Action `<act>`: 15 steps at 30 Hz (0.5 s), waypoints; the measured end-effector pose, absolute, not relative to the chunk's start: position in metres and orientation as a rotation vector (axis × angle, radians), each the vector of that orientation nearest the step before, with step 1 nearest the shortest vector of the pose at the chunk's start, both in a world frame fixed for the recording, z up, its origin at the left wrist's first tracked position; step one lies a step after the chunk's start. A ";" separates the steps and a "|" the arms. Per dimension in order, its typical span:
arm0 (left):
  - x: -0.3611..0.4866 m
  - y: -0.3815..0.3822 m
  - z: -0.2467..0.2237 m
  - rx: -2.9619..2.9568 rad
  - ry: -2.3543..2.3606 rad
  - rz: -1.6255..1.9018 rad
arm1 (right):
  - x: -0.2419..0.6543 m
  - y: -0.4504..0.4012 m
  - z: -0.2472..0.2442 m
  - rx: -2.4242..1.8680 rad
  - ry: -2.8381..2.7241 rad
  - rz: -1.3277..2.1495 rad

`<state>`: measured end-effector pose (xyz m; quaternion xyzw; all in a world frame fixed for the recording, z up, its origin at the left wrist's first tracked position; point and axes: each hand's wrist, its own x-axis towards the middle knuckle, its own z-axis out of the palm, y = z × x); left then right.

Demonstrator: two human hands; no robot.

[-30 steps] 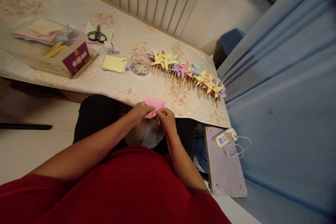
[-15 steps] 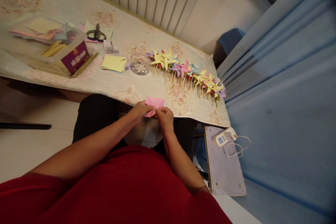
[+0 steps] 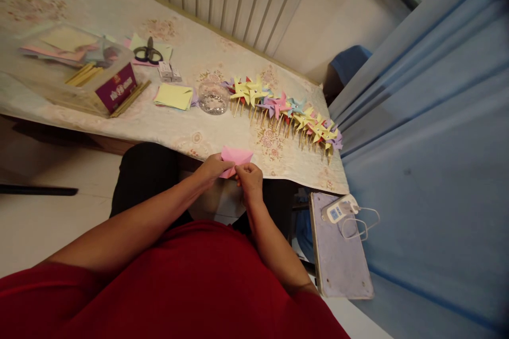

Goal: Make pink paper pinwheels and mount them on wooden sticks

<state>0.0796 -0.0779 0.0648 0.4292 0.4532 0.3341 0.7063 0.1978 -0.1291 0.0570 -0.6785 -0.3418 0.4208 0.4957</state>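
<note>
- While left hand (image 3: 214, 166) and right hand (image 3: 250, 177) pinch pink paper (image 3: 239, 155), pinwheels (image 3: 279, 105) sit right.
- Left plastic bin (image 3: 117, 90): sticks (image 3: 84, 74), coloured sheets (image 3: 66, 42).
- Clear round tub (image 3: 213, 89): silvery bits (image 3: 214, 104).

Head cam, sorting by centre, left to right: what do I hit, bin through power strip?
Clear plastic bin with purple label → black-handled scissors → yellow-topped paper stack → round clear tub → pink paper → row of pinwheels → white power strip.
</note>
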 end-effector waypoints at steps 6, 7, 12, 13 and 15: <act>0.079 -0.078 0.068 0.950 1.017 0.740 | 0.197 -0.130 0.057 -1.627 -0.825 1.023; 0.080 -0.078 0.068 0.950 1.015 0.742 | 0.197 -0.130 0.056 -1.631 -0.822 1.021; 0.080 -0.077 0.063 0.977 1.012 0.732 | 0.197 -0.129 0.055 -1.642 -0.820 1.010; 0.080 -0.076 0.062 0.984 1.011 0.733 | 0.197 -0.129 0.055 -1.642 -0.824 1.010; 0.079 -0.076 0.060 0.996 1.011 0.736 | 0.198 -0.129 0.054 -1.648 -0.825 1.011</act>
